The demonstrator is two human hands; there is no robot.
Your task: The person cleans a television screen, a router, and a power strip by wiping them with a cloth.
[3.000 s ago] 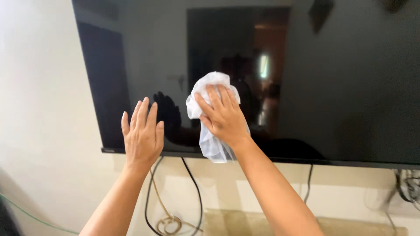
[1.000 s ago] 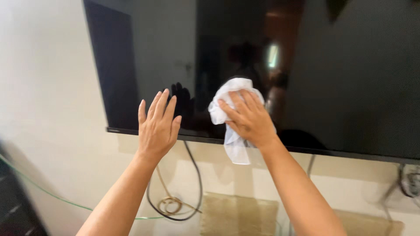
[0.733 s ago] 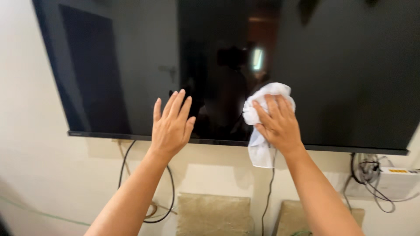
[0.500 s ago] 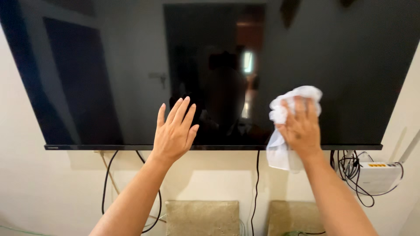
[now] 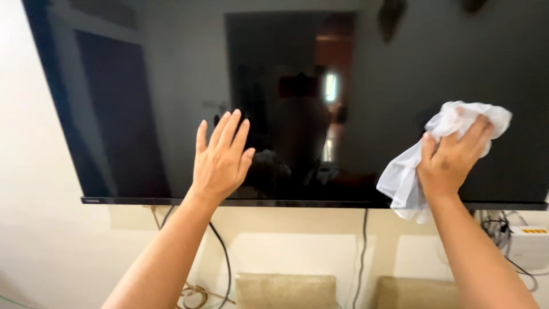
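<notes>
While the left hand (image 5: 220,157) lies spread flat on the glossy black screen (image 5: 171,86), the right hand (image 5: 452,160), at 3 o'clock, clutches a crumpled white cloth (image 5: 409,174).

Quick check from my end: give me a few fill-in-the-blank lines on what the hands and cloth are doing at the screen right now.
1. The right hand presses a crumpled ____ cloth against the television screen.
2. The left hand lies ____ on the glass, fingers spread and holding nothing.
3. The black cables hang ____ the screen's bottom edge.

Missing words: white; flat; below
</notes>
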